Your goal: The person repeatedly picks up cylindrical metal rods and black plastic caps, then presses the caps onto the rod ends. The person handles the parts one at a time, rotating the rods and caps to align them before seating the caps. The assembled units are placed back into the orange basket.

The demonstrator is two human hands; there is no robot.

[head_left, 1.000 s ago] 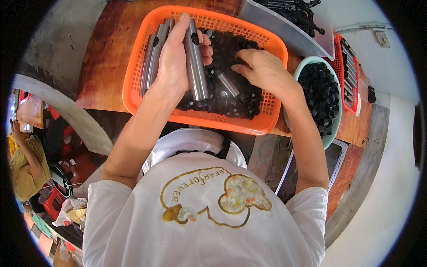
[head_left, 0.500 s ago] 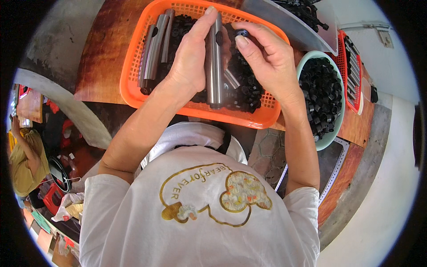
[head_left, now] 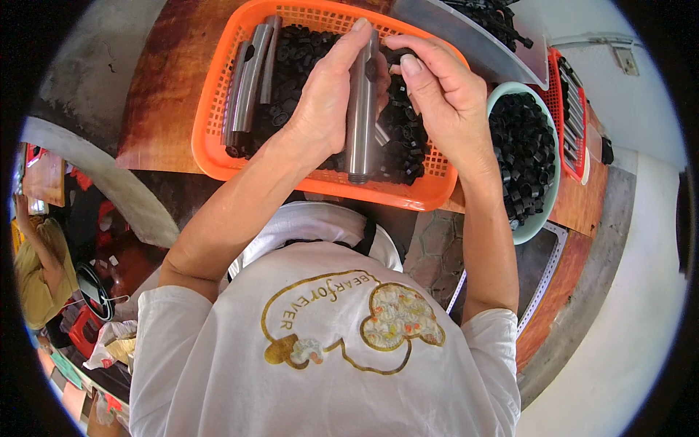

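Note:
My left hand (head_left: 328, 95) grips a grey metal tube (head_left: 360, 116) upright over an orange plastic basket (head_left: 218, 156). My right hand (head_left: 437, 91) pinches a small black plastic piece (head_left: 399, 54) at the tube's upper end, beside a hole in its side. The basket holds a heap of small black plastic pieces (head_left: 298, 58) and, along its left side, a few more grey metal tubes (head_left: 247, 80).
A pale green bowl (head_left: 542, 211) full of black pieces stands right of the basket on a brown wooden table (head_left: 160, 95). A red tray (head_left: 579, 156) with metal parts lies further right. Behind sits a grey tray (head_left: 466, 44). Another person (head_left: 36, 269) sits low at the left.
My left hand has lifted the tube out of the basket and stood it up. My right hand came off the heap with a black piece and moved to the tube's top.

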